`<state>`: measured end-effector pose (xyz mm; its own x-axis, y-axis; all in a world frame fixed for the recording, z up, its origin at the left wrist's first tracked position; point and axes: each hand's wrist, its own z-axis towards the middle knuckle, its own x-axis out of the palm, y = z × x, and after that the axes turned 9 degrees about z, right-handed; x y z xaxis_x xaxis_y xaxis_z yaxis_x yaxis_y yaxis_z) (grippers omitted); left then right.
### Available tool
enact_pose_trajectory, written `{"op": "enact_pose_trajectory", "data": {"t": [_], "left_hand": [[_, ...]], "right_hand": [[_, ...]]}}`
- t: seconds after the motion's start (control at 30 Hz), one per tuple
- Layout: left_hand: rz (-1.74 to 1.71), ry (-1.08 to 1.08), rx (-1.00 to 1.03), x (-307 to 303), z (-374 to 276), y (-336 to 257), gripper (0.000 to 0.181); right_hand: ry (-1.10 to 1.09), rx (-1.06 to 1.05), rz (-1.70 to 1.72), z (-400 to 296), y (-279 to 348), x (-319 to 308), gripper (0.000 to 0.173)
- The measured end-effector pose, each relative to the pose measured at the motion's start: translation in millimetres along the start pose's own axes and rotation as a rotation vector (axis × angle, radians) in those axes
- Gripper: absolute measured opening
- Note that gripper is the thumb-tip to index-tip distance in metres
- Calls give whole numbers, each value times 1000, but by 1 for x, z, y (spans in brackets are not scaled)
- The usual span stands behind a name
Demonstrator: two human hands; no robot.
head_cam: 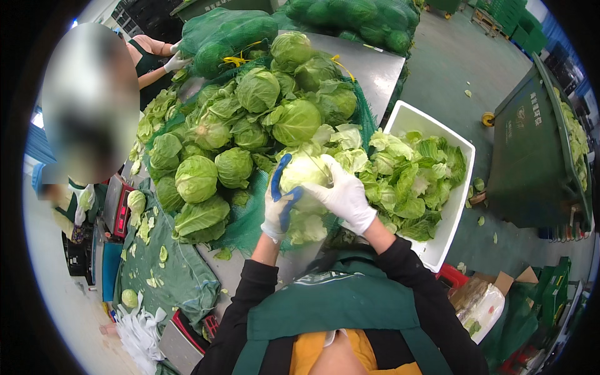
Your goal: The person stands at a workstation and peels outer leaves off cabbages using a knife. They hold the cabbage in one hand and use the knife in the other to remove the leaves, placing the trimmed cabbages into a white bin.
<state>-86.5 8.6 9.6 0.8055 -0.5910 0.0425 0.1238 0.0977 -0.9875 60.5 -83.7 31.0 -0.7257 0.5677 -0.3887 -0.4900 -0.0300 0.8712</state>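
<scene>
My left hand (pixel 280 201), in a white glove with blue-coated fingers, is against the left side of a pale, trimmed cabbage (pixel 302 173). On the cabbage's right side is my right hand (pixel 344 194), in a white glove, with thumb and fingertips pinched together. A thin, dark edge shows near these fingertips; I cannot tell what it is. Loose cabbage leaves (pixel 307 228) lie just under the hands. Beyond and to the left, many whole green cabbages (pixel 197 179) are heaped on an opened green mesh bag (pixel 248 218).
A white foam box (pixel 452 239) of leaves stands right of the metal table (pixel 375 65). Full mesh bags (pixel 229 37) lie at the back. A green wheeled bin (pixel 529 150) stands at the far right. Co-workers are at the left, one with gloved hands (pixel 177 62) by a bag.
</scene>
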Motion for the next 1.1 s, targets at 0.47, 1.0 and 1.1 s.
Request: {"op": "enact_pose_trajectory", "data": {"t": [0.47,1.0,1.1], "left_hand": [[-379,67,-80,11,-5,-5,69],[-927,145,-517,7,-12,24,81],[-1120,206,-514,8,-23,24,82]], "right_hand": [[-17,20,101,6,-29,-20,73],[0,295,543,-6,-5,-18,48],[-141,485,656,0,-17,-17,8]]}}
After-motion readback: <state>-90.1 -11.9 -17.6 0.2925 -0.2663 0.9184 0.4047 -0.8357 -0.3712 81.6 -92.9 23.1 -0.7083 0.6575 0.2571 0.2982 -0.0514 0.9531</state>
